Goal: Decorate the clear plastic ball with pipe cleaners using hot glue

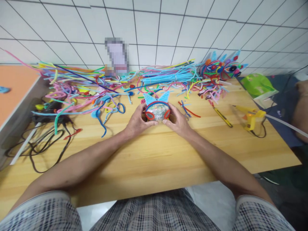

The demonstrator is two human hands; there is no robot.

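Between my two hands is a small mask-like pipe-cleaner craft [158,110]. It has two light-blue pointed ears on top, a red and blue rim, a clear shiny middle and a red ring at each lower side. My left hand [140,119] is closed on its left edge, thumb at the bottom. On the opposite edge my right hand [176,118] grips it in the same way. The craft is held above the wooden table [144,163]. Some of its lower edge is hidden by my thumbs.
Many coloured pipe cleaners [168,77] lie along the wall. Two finished-looking animal faces [220,68] lean at the back right. A yellow utility knife [223,117] and a yellow glue gun [250,118] lie to the right. Black cables [48,144] curl at the left.
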